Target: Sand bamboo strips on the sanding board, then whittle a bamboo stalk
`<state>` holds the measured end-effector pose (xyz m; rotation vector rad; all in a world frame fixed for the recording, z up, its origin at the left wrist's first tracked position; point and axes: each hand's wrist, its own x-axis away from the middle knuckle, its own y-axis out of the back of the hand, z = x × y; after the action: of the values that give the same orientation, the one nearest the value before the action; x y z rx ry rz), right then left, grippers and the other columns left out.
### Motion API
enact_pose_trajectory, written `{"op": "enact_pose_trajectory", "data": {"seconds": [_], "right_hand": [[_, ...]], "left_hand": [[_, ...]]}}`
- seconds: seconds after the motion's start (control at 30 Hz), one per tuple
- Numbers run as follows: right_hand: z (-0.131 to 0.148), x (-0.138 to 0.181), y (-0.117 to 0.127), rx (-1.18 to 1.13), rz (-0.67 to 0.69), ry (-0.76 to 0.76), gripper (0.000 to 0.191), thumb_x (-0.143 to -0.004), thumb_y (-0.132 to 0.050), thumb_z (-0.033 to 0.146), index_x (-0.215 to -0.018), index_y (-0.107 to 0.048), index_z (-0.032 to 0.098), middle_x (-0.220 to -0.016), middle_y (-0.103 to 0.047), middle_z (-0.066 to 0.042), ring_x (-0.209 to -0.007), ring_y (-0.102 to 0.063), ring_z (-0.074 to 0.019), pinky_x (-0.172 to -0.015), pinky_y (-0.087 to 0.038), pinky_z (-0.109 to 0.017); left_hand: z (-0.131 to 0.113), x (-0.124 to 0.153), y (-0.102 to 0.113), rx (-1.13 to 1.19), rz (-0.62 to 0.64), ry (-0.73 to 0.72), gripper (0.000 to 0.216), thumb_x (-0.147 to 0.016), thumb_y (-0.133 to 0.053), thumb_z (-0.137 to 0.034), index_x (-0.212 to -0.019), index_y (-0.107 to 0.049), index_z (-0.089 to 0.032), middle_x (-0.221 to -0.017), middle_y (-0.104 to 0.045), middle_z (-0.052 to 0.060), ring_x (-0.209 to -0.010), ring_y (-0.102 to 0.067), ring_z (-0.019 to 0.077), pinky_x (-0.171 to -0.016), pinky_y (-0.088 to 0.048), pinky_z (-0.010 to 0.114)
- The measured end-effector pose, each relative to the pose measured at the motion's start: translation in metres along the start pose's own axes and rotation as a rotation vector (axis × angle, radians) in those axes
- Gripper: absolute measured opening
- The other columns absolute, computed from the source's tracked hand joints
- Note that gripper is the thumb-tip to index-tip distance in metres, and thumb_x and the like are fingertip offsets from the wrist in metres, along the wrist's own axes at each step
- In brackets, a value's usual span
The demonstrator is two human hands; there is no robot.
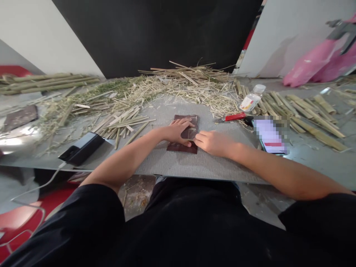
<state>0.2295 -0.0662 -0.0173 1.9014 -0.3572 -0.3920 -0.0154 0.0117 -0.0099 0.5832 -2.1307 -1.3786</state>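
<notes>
A dark brown pad [180, 147], like a piece of leather or stiff cloth, lies flat on the grey table in front of me. My left hand [179, 130] rests on it with fingers spread, the thumb pointing right. At the pad's right edge, the closed fingers of my right hand [210, 142] pinch a thin pale plant strip [189, 139]. The strip's visible end runs beside my left thumb; the rest is hidden in my fingers. A red-handled knife [235, 116] lies beyond my right hand.
Shavings and thin strips [155, 87] form a heap along the back. Split stems [308, 111], a white-capped bottle [251, 98] and a phone [269, 135] are on the right. To the left are cut strips [126, 122], a black box-shaped device [82, 148] with a cable, and whole stalks [47, 82].
</notes>
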Motion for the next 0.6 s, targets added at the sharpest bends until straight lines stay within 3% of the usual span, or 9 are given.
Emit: {"op": "enact_pose_trajectory", "data": {"seconds": [0.2,0.37,0.6], "right_hand": [[-0.023,-0.003,-0.010,-0.009,0.017,0.000,0.028,-0.102,-0.046,0.007,-0.095,-0.072,0.014,-0.094,-0.067,-0.013,-0.089,-0.057,-0.0258,-0.071,-0.042,-0.038],[-0.022,-0.006,-0.013,-0.167,-0.015,0.064,0.030,-0.103,-0.045,0.010,-0.096,-0.073,0.017,-0.105,-0.067,-0.014,-0.096,-0.058,-0.0262,-0.072,-0.045,-0.037],[-0.029,0.001,-0.023,-0.472,-0.198,-0.123,0.029,-0.104,-0.044,0.019,-0.112,-0.072,0.024,-0.109,-0.071,-0.012,-0.101,-0.065,-0.0278,-0.086,-0.049,-0.042]], "left_hand": [[-0.005,-0.001,0.001,0.017,-0.034,0.017,0.103,-0.074,-0.075,-0.072,-0.159,-0.038,-0.028,-0.177,-0.018,0.011,-0.161,-0.016,0.0409,-0.129,-0.019,0.058],[-0.002,0.000,0.001,0.043,-0.045,0.005,0.096,-0.074,-0.080,-0.061,-0.157,-0.042,-0.030,-0.177,-0.018,0.010,-0.161,-0.018,0.0423,-0.128,-0.020,0.063],[0.003,-0.002,-0.002,0.032,-0.062,-0.015,0.100,-0.072,-0.078,-0.071,-0.156,-0.043,-0.030,-0.175,-0.023,0.011,-0.160,-0.020,0.0408,-0.128,-0.020,0.061]]}}
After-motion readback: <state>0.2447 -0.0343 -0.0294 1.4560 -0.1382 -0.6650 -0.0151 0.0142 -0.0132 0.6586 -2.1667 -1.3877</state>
